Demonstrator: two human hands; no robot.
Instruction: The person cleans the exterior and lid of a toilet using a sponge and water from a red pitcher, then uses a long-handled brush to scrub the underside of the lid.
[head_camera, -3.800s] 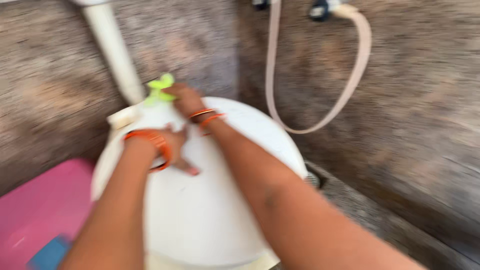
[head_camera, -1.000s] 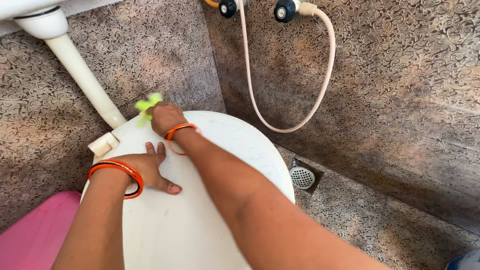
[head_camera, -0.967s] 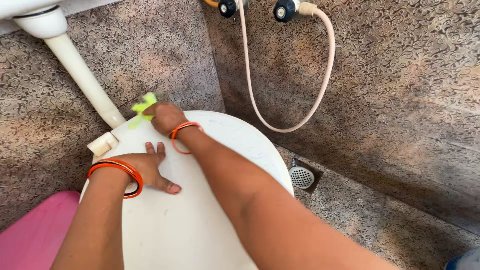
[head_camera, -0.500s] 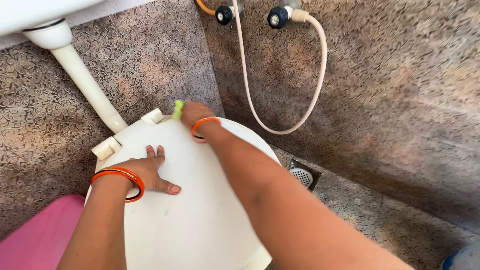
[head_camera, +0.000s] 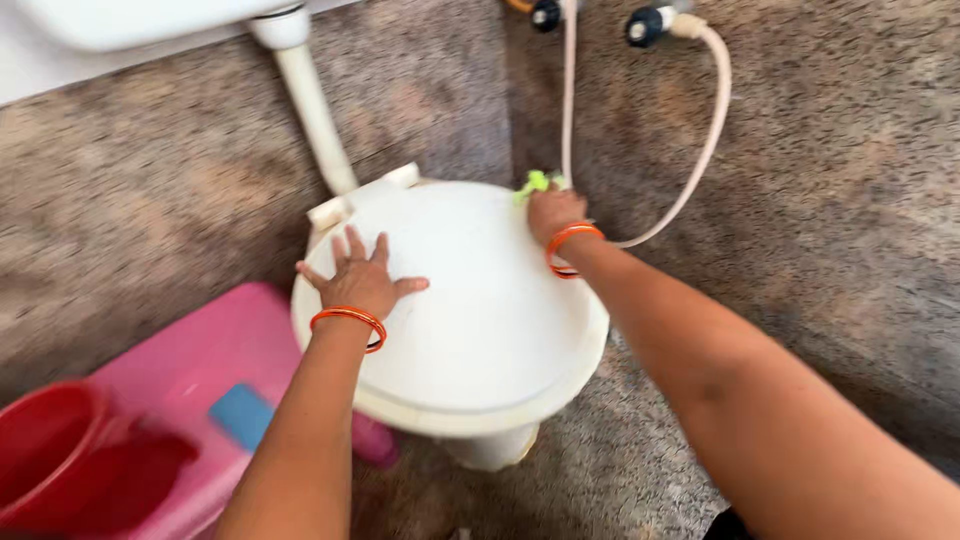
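Toilet lid (head_camera: 470, 300), white and closed, sits at the middle of the view over the white bowl (head_camera: 490, 440), set against a brown patterned tiled wall (head_camera: 150, 180). Left hand (head_camera: 362, 280) lies flat on the rear left part of the lid, palm down, fingers spread; an orange bangle (head_camera: 350, 322) circles that wrist. Right hand (head_camera: 556, 212) is at the rear right edge of the lid, fingers closed around a yellow-green scrubber (head_camera: 533, 183), of which only a small part shows beyond the knuckles; the scrubber meets the lid rim. Orange bangles (head_camera: 568, 240) sit on the right wrist. Two white hinge blocks (head_camera: 330, 210) stand at the back of the lid. A white flush pipe (head_camera: 315, 105) runs from the cistern (head_camera: 130, 25) down behind the lid. A pale hose (head_camera: 700, 160) loops on the wall behind the right hand, fed from dark-knobbed taps (head_camera: 645, 22). A pink stool (head_camera: 190, 380) stands just left of the bowl, with a red bucket (head_camera: 50, 450) at the lower left corner. The picture is somewhat motion-blurred.
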